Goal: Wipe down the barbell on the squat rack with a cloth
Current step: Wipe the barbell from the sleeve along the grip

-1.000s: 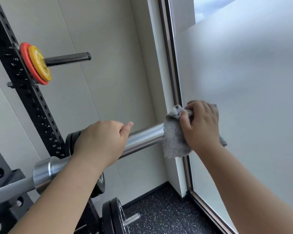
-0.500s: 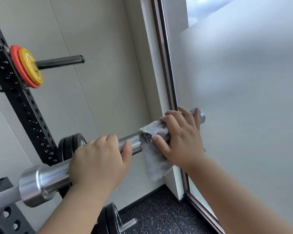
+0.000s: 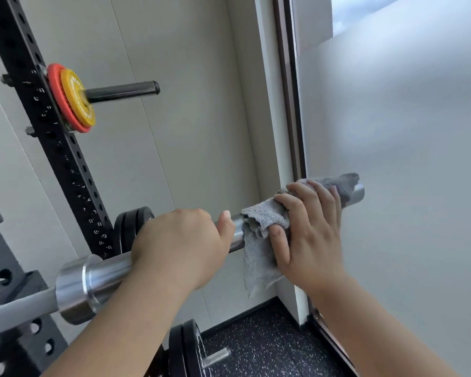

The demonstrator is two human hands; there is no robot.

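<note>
Through the head camera, the barbell (image 3: 106, 276) ran from the near left, where its thin grey shaft met a shiny collar, up toward the far right. Its chrome sleeve ended just in front of the frosted glass panel (image 3: 405, 186).

The left hand (image 3: 180, 248) was curled over the sleeve from above, just right of the collar, with the thumb lying along the metal and pointing toward the cloth (image 3: 259, 257). The right hand (image 3: 307, 240) sat farther out, near the sleeve's end. Its fingers were wrapped over the grey cloth and the bar under it, and the thumb pressed the cloth from the near side.

The cloth was bunched around the sleeve beneath that hand. One flap hung below the bar to the left of the palm, and a corner stuck out past the fingers at the sleeve's tip. A short strip of bare chrome showed between the two hands.

Behind the bar on the left stood the black squat rack upright (image 3: 65, 170), drilled with holes and numbered. A black peg (image 3: 123, 91) jutted from it high up, carrying a yellow plate (image 3: 75, 85) in front of a red plate (image 3: 54, 85). Black plates (image 3: 128, 229) sat behind the left hand, and the lower plates (image 3: 185, 349) hung near the speckled dark floor (image 3: 269, 344). A brown window frame (image 3: 291, 104) ran down beside the glass.
</note>
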